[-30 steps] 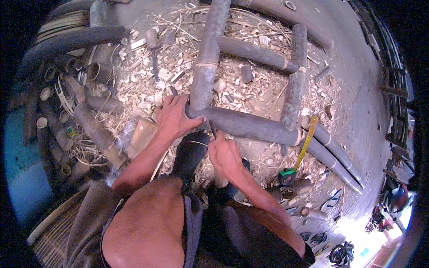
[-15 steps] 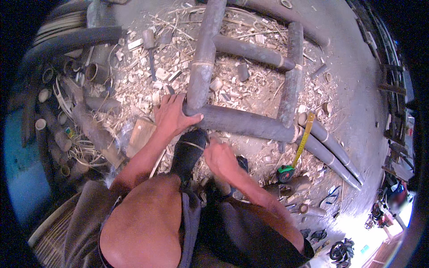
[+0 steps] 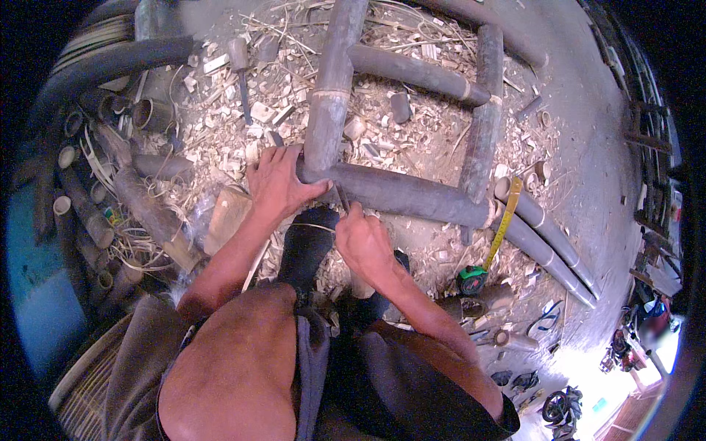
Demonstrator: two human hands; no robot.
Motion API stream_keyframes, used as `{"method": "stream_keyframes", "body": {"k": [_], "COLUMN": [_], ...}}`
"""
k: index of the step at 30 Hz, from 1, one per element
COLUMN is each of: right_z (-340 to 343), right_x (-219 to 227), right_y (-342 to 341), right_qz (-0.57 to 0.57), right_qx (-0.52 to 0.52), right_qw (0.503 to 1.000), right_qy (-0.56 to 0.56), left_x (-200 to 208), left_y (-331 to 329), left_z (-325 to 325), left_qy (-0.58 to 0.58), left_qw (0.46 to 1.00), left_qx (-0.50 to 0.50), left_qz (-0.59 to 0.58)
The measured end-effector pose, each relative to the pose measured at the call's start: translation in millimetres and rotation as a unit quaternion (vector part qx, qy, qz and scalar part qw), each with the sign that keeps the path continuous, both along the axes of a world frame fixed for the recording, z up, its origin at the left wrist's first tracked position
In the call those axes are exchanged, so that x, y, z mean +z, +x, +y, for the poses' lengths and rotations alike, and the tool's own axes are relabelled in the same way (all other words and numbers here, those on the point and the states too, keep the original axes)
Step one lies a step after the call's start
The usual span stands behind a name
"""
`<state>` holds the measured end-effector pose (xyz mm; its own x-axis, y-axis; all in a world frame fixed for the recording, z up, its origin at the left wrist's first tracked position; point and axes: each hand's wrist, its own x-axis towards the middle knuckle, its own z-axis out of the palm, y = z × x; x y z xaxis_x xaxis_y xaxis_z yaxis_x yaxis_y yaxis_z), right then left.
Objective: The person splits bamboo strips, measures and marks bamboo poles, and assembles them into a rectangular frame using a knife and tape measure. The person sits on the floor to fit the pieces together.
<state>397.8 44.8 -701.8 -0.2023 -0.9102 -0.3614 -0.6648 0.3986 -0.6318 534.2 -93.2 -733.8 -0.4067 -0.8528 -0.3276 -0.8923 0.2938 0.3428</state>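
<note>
A frame of thick dark bamboo poles lies on the floor before me, its near crosspiece [image 3: 412, 192] running across in front of my knees. My left hand [image 3: 278, 184] grips the left end of that crosspiece, thumb stretched along it just below the joint with the left upright [image 3: 327, 125]. Close to its right, my right hand [image 3: 364, 246] is closed round a thin dark-bladed tool [image 3: 343, 197]. The blade points up at the crosspiece near my left thumb and seems to touch it. The tool's handle is hidden in my fist.
Wood chips and shavings [image 3: 220, 132] cover the floor. A mallet-like tool [image 3: 241, 73] lies beyond my left hand. Cut bamboo pieces [image 3: 140, 191] pile up at left. At right, a green tape measure [image 3: 471, 280] has its yellow tape out against two bamboo poles [image 3: 548, 253].
My right hand has come up closer to the crosspiece, and the tool's blade now shows against it. My left hand keeps its hold. The whole view has shifted slightly.
</note>
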Motion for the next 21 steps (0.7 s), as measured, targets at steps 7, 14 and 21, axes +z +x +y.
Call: {"method": "stream_keyframes", "body": {"k": [7,14,21], "right_z": [8.0,-2.8,22.6], "right_x": [13.9,6.0,-8.8], "right_y": [0.6,1.6,2.6], "right_qz": [-0.029,0.009,-0.04], "right_qx": [0.024,0.001,0.057], "right_qw": [0.996,1.0,0.996], "right_qy": [0.08,0.023,0.056], "left_x": [-0.2,0.5,4.4], "left_y": [1.3,0.8,1.8], "left_z": [-3.2,-1.9,-2.9], "left_qy": [0.014,0.009,0.003], "left_qw": [1.0,1.0,1.0], "left_qx": [-0.003,-0.008,-0.025], "left_qz": [0.005,0.005,0.007]}}
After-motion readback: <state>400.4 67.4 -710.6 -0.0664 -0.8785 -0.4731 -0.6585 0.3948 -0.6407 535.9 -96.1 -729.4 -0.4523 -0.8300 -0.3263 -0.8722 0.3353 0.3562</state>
